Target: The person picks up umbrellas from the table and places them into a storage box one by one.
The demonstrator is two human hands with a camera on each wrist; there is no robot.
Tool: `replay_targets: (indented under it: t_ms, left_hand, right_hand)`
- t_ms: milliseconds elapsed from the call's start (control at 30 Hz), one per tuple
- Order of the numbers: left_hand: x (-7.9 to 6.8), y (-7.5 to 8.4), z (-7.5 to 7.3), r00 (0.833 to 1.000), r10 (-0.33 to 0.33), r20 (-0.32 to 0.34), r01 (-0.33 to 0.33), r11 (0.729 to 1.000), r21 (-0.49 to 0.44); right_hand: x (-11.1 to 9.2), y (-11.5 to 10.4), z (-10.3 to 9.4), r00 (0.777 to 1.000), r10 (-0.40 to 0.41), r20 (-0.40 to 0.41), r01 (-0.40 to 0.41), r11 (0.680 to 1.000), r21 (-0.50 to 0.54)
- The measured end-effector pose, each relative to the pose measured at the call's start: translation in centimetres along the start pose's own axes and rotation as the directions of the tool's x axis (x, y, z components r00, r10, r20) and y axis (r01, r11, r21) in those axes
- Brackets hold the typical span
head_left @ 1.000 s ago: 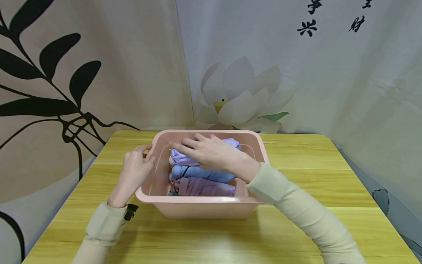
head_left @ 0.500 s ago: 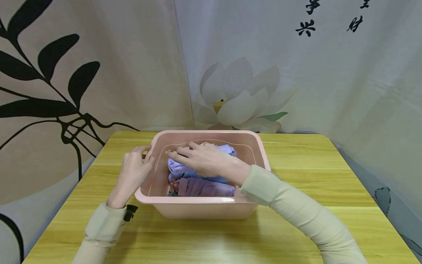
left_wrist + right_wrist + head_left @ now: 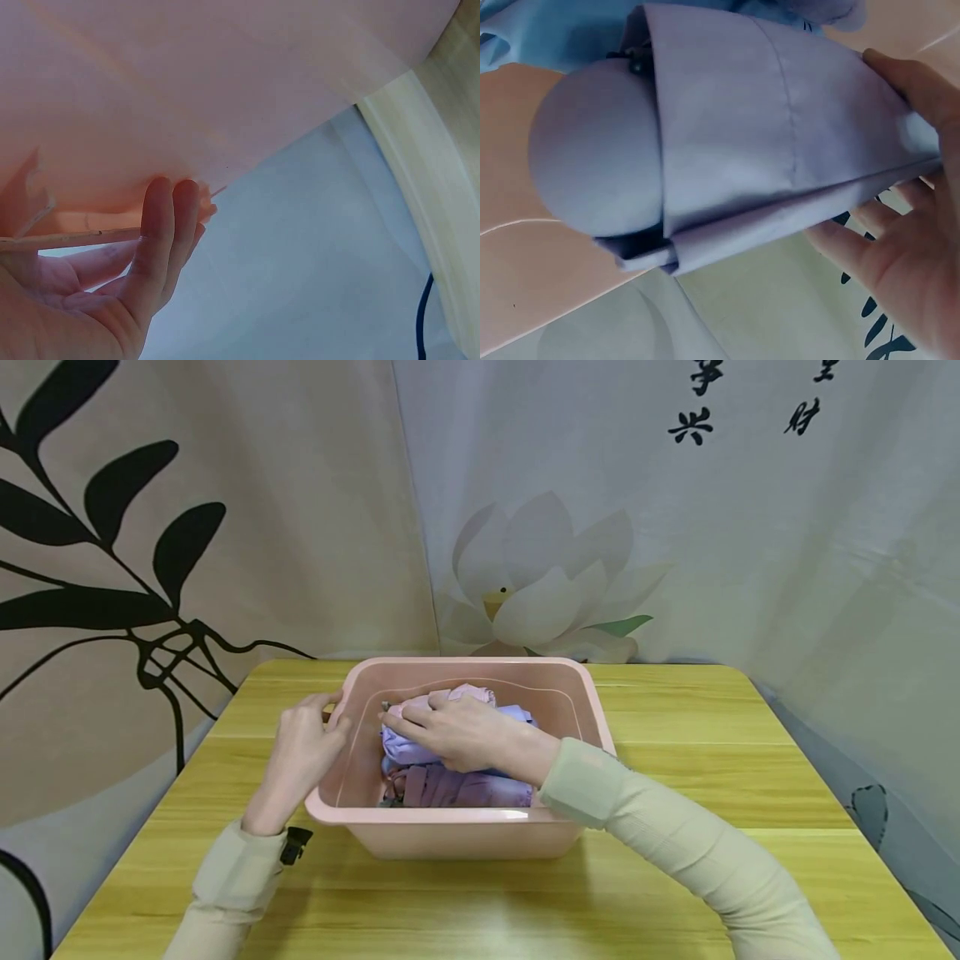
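My left hand (image 3: 306, 737) grips the left rim of a pink plastic basin (image 3: 461, 837). In the left wrist view its fingers (image 3: 159, 217) lie against the basin's outer wall. Inside the basin my right hand (image 3: 468, 733) holds a folded lavender umbrella (image 3: 727, 127). The right wrist view shows the thumb on one side of its fabric, the other fingers opposite, and a round knob handle at the far end. Pale pink fabric (image 3: 471, 692) shows just beyond this hand. A folded mauve umbrella (image 3: 468, 787) lies along the front wall, with a mostly covered blue umbrella (image 3: 562, 34) behind it.
The basin stands on a wood-grain table (image 3: 675, 760), near its back edge. A pale curtain (image 3: 315, 543) printed with leaves and a lotus hangs behind. A dark cord (image 3: 424, 319) shows at the right of the left wrist view.
My right hand has moved toward the front of the basin with the lavender umbrella, which now covers most of the blue one. Pale pink fabric has come into sight behind. My left hand stays put.
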State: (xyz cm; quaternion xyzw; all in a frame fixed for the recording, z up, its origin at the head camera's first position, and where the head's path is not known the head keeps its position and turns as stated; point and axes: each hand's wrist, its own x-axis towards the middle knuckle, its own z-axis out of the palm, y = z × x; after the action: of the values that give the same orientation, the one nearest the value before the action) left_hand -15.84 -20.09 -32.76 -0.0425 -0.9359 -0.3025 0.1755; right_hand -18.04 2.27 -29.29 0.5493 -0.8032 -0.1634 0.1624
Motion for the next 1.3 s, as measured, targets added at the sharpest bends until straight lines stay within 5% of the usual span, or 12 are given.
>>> replay_targets:
  t_ms: [733, 1300]
  left_hand:
    - [-0.03, 0.0, 0.08, 1.0, 0.012, -0.027, -0.012, 1.0, -0.002]
    - [0.0, -0.16, 0.15, 1.0, 0.016, -0.024, -0.016, 1.0, -0.004]
  right_hand:
    - [0.55, -0.38, -0.02, 0.969, 0.04, 0.242, -0.082, 0.983, 0.163]
    - [0.24, -0.32, -0.04, 0.995, 0.029, 0.091, -0.032, 0.999, 0.039]
